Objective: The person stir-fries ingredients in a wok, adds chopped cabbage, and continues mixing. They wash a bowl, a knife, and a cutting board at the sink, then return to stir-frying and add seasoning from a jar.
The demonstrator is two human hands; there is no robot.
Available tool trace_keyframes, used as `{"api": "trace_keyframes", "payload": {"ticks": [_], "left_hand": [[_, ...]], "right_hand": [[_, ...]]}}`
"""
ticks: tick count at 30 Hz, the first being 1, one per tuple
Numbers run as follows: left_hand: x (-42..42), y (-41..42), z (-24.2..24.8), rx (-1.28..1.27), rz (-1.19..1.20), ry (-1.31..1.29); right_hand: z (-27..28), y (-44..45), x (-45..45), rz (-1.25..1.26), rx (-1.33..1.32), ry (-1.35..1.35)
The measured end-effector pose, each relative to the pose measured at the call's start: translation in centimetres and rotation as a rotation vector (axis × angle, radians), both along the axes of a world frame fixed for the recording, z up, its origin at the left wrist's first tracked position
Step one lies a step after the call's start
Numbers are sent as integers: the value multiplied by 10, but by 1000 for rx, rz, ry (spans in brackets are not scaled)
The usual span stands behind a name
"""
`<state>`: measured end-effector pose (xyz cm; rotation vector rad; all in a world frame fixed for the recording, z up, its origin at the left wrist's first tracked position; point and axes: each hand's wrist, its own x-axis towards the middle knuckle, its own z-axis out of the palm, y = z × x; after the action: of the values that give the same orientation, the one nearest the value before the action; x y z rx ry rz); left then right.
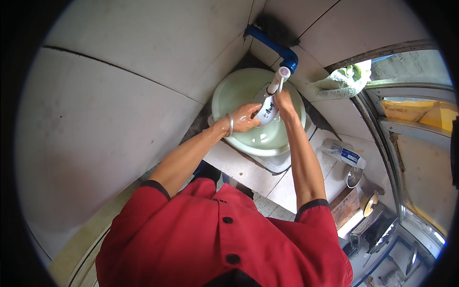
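A white bowl with a dark printed pattern (268, 112) is tilted on its side beneath the spout of a white tap (275, 83). My left hand (245, 117), wet and with a bangle at the wrist, grips the bowl's rim from the left. On the far side my right hand (283, 102) is against the bowl, its fingers partly hidden by the bowl and the tap. Both hands are above a large pale green basin (229, 83) that holds water. Whether something lies within my right fingers cannot be made out.
A blue pipe (269, 40) feeds the tap from the wall corner. Right of the basin, a clear plastic bottle with a label (343, 153), a metal bowl (353, 176) and a wooden board (345, 207) sit on the tiled counter. A cloth (344, 82) hangs at the window frame.
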<state>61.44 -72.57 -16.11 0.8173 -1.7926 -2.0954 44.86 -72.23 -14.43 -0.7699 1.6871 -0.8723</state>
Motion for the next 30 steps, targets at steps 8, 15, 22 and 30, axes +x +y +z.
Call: {"api": "trace_keyframes", "payload": {"ticks": [8,15,22,30], "left_hand": [[7,-5,6,93,-40,47],[-7,-19,5,304,382,137],[14,7,15,469,349,351],[-15,17,18,940,873,633]], "right_hand": [[5,-2,11,-60,10,106],[3,15,40,160,-827,895],[-12,-6,-3,-85,19,-217],[-6,29,39,138,-678,870]]}}
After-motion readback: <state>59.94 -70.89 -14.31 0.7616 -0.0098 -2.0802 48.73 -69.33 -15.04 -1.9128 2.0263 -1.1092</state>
